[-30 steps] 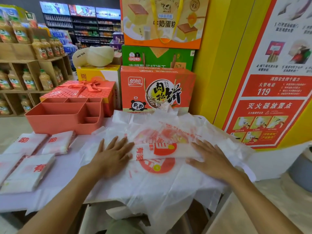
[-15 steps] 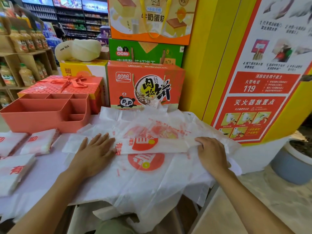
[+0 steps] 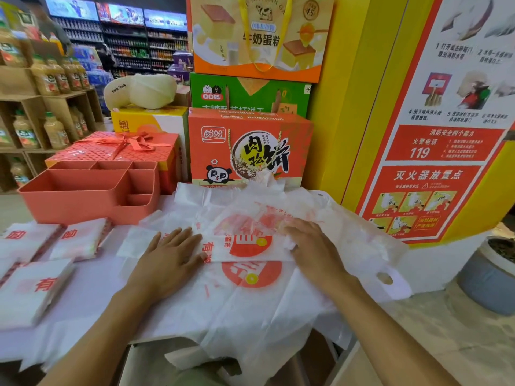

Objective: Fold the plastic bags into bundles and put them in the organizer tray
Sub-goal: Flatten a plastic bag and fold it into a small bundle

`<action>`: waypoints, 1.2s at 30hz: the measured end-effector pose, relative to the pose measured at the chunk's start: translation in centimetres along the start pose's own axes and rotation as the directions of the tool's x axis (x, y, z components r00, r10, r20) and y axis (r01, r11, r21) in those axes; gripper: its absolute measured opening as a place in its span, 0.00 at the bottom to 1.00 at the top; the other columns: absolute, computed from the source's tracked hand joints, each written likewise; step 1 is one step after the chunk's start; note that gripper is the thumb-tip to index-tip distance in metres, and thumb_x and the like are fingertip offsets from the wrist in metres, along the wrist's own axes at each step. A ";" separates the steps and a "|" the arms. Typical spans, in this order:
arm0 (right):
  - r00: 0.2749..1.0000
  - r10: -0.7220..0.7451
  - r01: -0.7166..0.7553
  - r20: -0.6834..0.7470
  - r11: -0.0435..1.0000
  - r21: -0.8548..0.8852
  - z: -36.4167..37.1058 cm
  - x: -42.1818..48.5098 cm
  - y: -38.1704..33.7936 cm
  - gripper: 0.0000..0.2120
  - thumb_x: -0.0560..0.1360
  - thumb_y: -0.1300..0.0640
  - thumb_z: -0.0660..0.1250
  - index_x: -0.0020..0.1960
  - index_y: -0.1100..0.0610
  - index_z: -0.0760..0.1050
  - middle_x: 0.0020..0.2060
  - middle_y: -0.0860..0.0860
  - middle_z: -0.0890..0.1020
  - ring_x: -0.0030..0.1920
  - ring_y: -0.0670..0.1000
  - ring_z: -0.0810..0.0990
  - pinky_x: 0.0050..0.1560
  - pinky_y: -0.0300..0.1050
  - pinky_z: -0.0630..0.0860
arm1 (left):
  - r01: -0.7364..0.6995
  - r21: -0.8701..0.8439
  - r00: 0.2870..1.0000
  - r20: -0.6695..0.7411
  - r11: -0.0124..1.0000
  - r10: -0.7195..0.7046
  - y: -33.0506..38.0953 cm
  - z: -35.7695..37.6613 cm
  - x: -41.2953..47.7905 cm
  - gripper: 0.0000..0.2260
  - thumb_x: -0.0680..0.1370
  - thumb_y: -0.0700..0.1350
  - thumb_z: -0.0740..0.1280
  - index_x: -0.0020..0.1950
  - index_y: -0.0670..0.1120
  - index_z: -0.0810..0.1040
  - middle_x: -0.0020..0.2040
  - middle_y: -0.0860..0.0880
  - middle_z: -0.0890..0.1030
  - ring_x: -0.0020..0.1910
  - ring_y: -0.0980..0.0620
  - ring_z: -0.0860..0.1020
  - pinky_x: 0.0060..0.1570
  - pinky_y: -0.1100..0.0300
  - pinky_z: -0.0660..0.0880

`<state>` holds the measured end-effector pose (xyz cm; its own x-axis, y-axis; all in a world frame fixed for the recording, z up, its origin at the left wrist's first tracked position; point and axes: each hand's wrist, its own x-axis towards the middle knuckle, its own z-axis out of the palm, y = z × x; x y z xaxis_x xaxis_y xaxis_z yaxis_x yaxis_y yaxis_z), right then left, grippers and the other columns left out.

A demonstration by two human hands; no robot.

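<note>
Fingers (image 3: 182, 238) of the left hand (image 3: 167, 263) press flat on a white, red-printed, translucent plastic bag (image 3: 248, 247); the right hand (image 3: 313, 246) pinches its folded right end.

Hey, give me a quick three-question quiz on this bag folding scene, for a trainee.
1. True or false: the left hand lies flat on the plastic bag.
2. Relative to the organizer tray, the folded bundles lie: A) inside it; B) on the table in front of it; C) stacked on its rim.
3. Which hand is nearer the tray?
Key: 1 true; 2 B; 3 left.
</note>
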<state>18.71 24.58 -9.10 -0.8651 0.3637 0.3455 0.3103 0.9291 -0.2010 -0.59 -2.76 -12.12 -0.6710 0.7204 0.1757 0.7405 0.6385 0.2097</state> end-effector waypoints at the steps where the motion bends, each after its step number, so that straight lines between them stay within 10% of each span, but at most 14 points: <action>1: 1.000 0.021 -0.021 0.007 0.998 0.055 0.3 -0.2 -0.2 0.24 0.80 0.60 0.65 0.75 0.49 0.70 0.75 0.46 0.69 0.75 0.51 0.65 0.71 0.47 0.68 | 0.001 -0.003 1.000 -0.002 1.000 -0.001 0.0 0.0 0.0 0.49 0.68 0.78 0.29 0.81 0.58 0.60 0.82 0.55 0.56 0.82 0.56 0.51 0.80 0.50 0.42; 8: 0.992 0.123 -0.116 -0.023 0.973 0.201 1.6 -1.1 -0.4 0.28 0.80 0.49 0.69 0.76 0.45 0.61 0.69 0.46 0.76 0.66 0.52 0.77 0.62 0.49 0.77 | -0.006 -0.013 1.000 -0.001 1.000 0.006 -0.3 0.2 0.1 0.47 0.70 0.78 0.32 0.81 0.58 0.60 0.82 0.55 0.56 0.82 0.55 0.52 0.80 0.49 0.44; 11: 1.000 -0.014 0.013 0.007 0.989 0.151 1.3 -1.2 -0.2 0.15 0.81 0.45 0.65 0.67 0.45 0.76 0.65 0.42 0.77 0.66 0.48 0.74 0.66 0.45 0.68 | -0.009 -0.027 1.000 0.001 1.000 0.009 -0.4 0.2 0.1 0.49 0.69 0.79 0.31 0.81 0.58 0.61 0.82 0.55 0.57 0.82 0.55 0.52 0.80 0.49 0.44; 15: 0.971 -0.095 0.076 0.219 0.993 0.094 0.5 -1.8 0.3 0.32 0.76 0.27 0.59 0.75 0.40 0.66 0.75 0.39 0.66 0.74 0.45 0.61 0.76 0.47 0.55 | -0.041 -0.039 0.999 0.008 0.998 0.042 -0.3 0.0 0.1 0.44 0.72 0.78 0.38 0.81 0.57 0.61 0.81 0.57 0.59 0.81 0.56 0.53 0.80 0.49 0.45; 21: 0.987 -0.146 0.146 0.072 0.989 -0.005 0.3 -2.4 -1.0 0.22 0.81 0.54 0.62 0.74 0.43 0.71 0.71 0.42 0.75 0.69 0.51 0.71 0.69 0.49 0.69 | -0.153 -0.018 0.988 -0.016 0.988 0.153 -0.1 -0.5 -0.3 0.34 0.77 0.72 0.56 0.78 0.58 0.66 0.78 0.56 0.68 0.78 0.54 0.64 0.78 0.47 0.54; 25: 0.985 -0.162 0.165 0.055 0.985 -0.054 -0.8 -2.6 -1.7 0.21 0.83 0.56 0.61 0.75 0.44 0.70 0.69 0.44 0.77 0.67 0.51 0.74 0.65 0.49 0.73 | -0.199 0.008 0.977 -0.074 0.980 0.199 1.3 -2.0 -0.9 0.22 0.79 0.51 0.65 0.74 0.55 0.74 0.73 0.52 0.75 0.72 0.49 0.72 0.71 0.51 0.68; 29: 0.978 -0.210 0.208 0.001 0.967 -0.148 -2.9 -2.8 -2.4 0.27 0.79 0.63 0.65 0.76 0.47 0.70 0.66 0.47 0.81 0.63 0.54 0.79 0.57 0.54 0.79 | -0.199 0.078 0.967 -0.145 0.977 0.209 1.8 -4.7 0.2 0.27 0.77 0.32 0.61 0.71 0.56 0.77 0.68 0.52 0.79 0.66 0.47 0.78 0.58 0.52 0.78; 36: 0.933 -0.299 0.235 -0.201 0.927 -0.291 -7.4 -2.3 -4.0 0.34 0.65 0.70 0.76 0.70 0.55 0.76 0.60 0.53 0.82 0.53 0.56 0.82 0.36 0.49 0.80 | -0.355 0.291 0.829 -0.341 0.888 0.443 3.6 -13.0 7.1 0.29 0.74 0.29 0.67 0.71 0.52 0.78 0.69 0.48 0.79 0.64 0.42 0.79 0.50 0.43 0.82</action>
<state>22.40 20.56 -2.32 -0.8208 0.0744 0.5664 0.1991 0.9666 0.1616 -3.19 1.17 2.38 -0.2416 0.7878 0.5665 0.9072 0.3906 -0.1562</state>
